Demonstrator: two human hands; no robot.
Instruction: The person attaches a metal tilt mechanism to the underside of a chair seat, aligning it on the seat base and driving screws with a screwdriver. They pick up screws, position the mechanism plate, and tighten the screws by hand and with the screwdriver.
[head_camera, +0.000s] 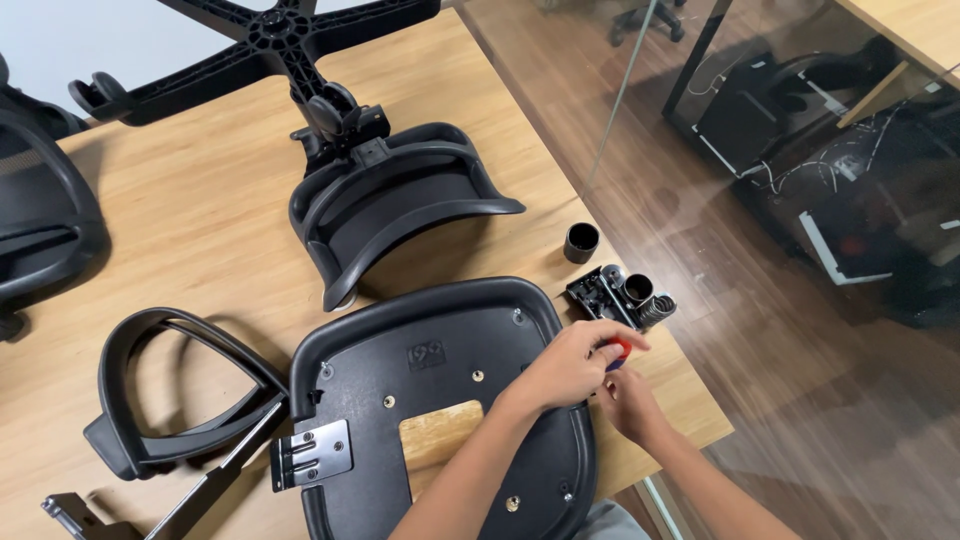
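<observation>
At near right edge of counter (200, 200): both hands met beside upturned seat pan (440, 400). Left hand (575, 362) lay over pan's right rim, fingers curled shut around small red-and-blue tool (618, 355). Right hand (628, 402) sat just below, loosely closed; own hold, if any, hidden. Mechanism plate (620, 296) and black cylinder (581, 242) lay just beyond. Judged step: tool being readied at pan's edge. Next move calls for firm grip, tip seated square on fastener.
</observation>
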